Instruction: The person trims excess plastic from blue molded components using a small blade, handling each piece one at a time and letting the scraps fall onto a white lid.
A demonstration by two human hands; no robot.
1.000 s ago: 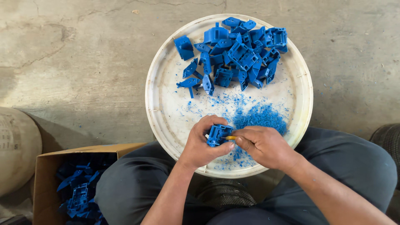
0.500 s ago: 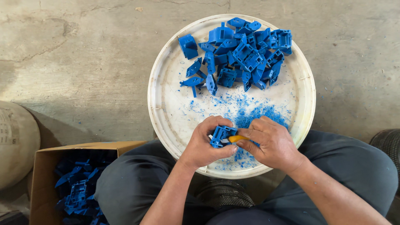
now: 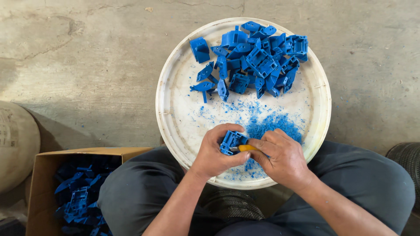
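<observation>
While the left hand point(image 3: 214, 155) curls its fingers around a small blue moulded plastic part point(image 3: 230, 142), gripping it from the 9 o'clock side, the right hand point(image 3: 282, 159) closes on a yellow-handled cutting tool point(image 3: 246, 148) whose tip meets the part at its lower edge. Both hands hover over the 6 o'clock rim of a round white plastic tray point(image 3: 175, 113) that rests across the person's lap in dark grey trousers point(image 3: 367, 188). Just beyond the hands, toward 12 o'clock, a mound of fine blue plastic shavings point(image 3: 273, 124) lies on the tray, spreading thinly to 10 o'clock. Farther out, at the tray's 12 to 1 o'clock area, sits a heap of untrimmed blue plastic parts point(image 3: 256, 59), a few scattered loose toward 10 o'clock. At 8 o'clock from the hands, on the concrete floor point(image 3: 87, 65), an open brown cardboard box point(image 3: 43, 159) holds more blue parts point(image 3: 78, 192).
</observation>
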